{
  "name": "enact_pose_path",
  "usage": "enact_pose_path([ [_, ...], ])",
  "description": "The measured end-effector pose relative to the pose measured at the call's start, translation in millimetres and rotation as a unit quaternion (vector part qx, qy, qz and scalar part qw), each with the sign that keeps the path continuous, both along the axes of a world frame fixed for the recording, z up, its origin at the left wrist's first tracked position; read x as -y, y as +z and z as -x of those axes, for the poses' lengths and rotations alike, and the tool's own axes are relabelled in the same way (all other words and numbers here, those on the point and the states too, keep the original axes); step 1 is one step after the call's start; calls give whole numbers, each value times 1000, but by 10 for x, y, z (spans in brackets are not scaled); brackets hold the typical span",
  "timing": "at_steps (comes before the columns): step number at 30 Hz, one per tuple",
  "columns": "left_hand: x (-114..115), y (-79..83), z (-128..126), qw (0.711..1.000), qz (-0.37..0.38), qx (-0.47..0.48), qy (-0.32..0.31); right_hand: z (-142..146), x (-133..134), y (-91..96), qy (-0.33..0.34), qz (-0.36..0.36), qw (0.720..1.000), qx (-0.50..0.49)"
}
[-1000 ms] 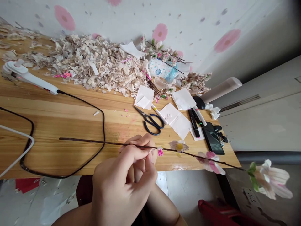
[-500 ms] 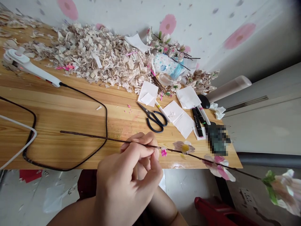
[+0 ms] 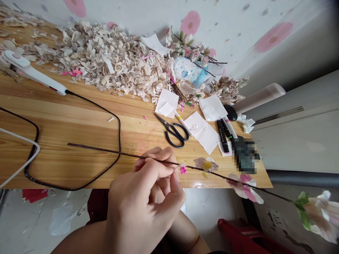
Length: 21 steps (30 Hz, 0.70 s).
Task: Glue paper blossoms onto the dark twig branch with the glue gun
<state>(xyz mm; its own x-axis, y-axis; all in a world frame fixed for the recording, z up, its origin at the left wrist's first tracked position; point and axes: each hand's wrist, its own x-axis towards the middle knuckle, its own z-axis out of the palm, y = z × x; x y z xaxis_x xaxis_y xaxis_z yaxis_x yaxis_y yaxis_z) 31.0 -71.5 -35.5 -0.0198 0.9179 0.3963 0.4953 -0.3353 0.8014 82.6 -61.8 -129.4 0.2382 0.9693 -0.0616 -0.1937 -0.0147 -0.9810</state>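
A thin dark artificial flower branch (image 3: pixel 190 167) runs slantwise across the view, its bare end on the left over the table. On it are a small pink bud (image 3: pixel 183 169), a yellow-centred flower (image 3: pixel 206 164), a pink and white flower (image 3: pixel 245 186) and a large pale flower with green leaves (image 3: pixel 317 215). My left hand (image 3: pixel 143 204) is in front, closed, with finger and thumb pinching at the branch beside the pink bud. Partly hidden behind it, my right hand (image 3: pixel 160 155) has its fingers curled around the same branch.
Scissors (image 3: pixel 173 130), paper squares (image 3: pixel 202 132) and markers (image 3: pixel 222 135) lie beyond my hands. A large heap of pale petals (image 3: pixel 113 63) lines the wall. A white corded tool (image 3: pixel 39 74) sits left, its black cord (image 3: pixel 119 127) looping under the branch. A red stool (image 3: pixel 238 233) stands below right.
Both hands keep their hold on the branch at almost the same spot. The view has shifted very slightly, and the fingers have barely moved.
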Motion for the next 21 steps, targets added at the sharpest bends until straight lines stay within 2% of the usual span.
enact_pose_path([
  [2, 8, -3, 2, 1000, 3, -6, 4, 6, 22, -49, -34, -16, 998, -40],
  [7, 32, -10, 9, 1000, 5, -11, 8, 23, 25, -34, -35, -40, 995, -85],
  [12, 20, 2, 5, 1000, 11, -7, -1, 55, -3, 11, -62, -3, 995, -81],
  [21, 12, 30, 11, 1000, 3, -24, -9, 78, -19, 116, -62, -69, 986, -142],
])
